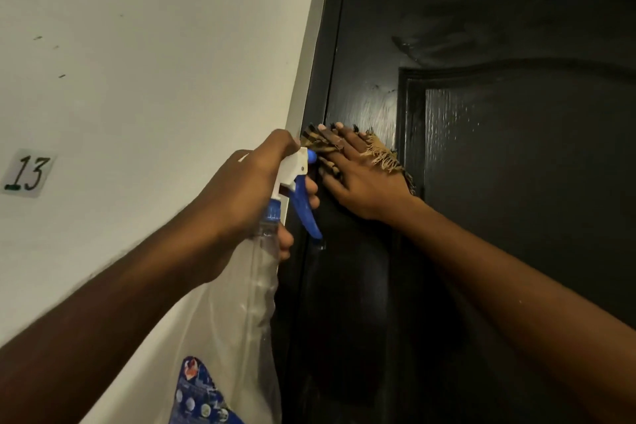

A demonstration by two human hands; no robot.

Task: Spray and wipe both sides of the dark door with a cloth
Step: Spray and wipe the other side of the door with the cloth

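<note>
White wall [137,45] with number label "13" [29,173] at left; dark door [516,148] closed in frame at right, wet streaks on upper panel. Right hand [361,175] flat, fingers spread, pressing frayed cloth [382,155] against door near frame edge for wiping contact. Left hand [247,189] wrapped around spray bottle [261,272] neck, nozzle toward door, ready for respray.

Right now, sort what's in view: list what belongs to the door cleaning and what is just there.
In use: dark panelled door; frayed brown patterned cloth pressed flat under right hand; clear spray bottle with blue trigger in left hand.

Just there: white wall; number 13 sticker.
</note>
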